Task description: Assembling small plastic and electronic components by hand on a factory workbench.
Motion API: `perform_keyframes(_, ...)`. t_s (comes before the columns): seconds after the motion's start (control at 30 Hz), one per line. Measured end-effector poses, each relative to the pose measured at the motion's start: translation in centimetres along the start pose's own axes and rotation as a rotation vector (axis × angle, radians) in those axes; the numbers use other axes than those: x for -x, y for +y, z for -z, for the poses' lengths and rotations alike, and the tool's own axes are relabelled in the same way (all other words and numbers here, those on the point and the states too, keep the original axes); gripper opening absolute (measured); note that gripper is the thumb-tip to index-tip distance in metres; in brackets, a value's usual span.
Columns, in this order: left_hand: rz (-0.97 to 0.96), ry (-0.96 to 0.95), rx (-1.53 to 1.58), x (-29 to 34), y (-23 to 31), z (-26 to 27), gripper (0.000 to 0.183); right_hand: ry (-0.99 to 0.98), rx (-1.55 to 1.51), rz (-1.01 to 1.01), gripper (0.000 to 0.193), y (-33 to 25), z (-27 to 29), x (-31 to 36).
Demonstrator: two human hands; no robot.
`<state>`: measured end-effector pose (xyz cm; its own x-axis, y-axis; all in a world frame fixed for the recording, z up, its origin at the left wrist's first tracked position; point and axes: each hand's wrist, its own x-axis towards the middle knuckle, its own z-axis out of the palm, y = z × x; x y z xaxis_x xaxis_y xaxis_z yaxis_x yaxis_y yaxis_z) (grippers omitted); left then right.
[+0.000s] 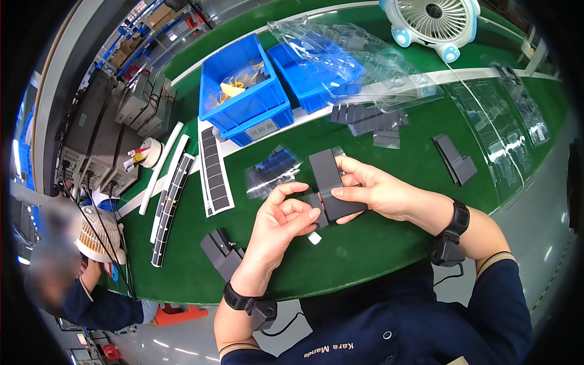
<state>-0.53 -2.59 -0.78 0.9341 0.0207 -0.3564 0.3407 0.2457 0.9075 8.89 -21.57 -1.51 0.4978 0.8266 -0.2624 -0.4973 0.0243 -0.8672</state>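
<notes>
Working above the green table (350, 258), your right hand (382, 192) grips the black block (326, 170), probably light, stiff and slightly slick: hold its side edges. Your left hand (277, 222) pinches the smaller dark strip (322, 219) beside it, likely fragile; support its rim.

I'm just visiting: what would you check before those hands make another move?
1. Right hand gripping the black slab-shaped device: ok.
2. Left hand at the small dark piece: ok, thumb and fingers close on it.
3. Small dark piece fully joined to the device: cannot tell.
4. No loose scraps below the hands: not ok, a small white piece lies there.
5. Blue bins away from both hands: ok, farther back.
</notes>
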Motion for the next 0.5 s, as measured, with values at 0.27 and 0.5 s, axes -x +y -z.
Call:
perform_keyframes(0.27,-0.022,-0.013,0.032,0.25,0.04,0.00,0.043,-0.028,0.026,0.014,0.043,0.05,-0.56,0.06)
perform_keyframes(0.5,-0.020,-0.006,-0.001,0.24,-0.08,-0.12,0.043,-0.031,0.039,0.010,0.041,0.38,-0.63,0.15)
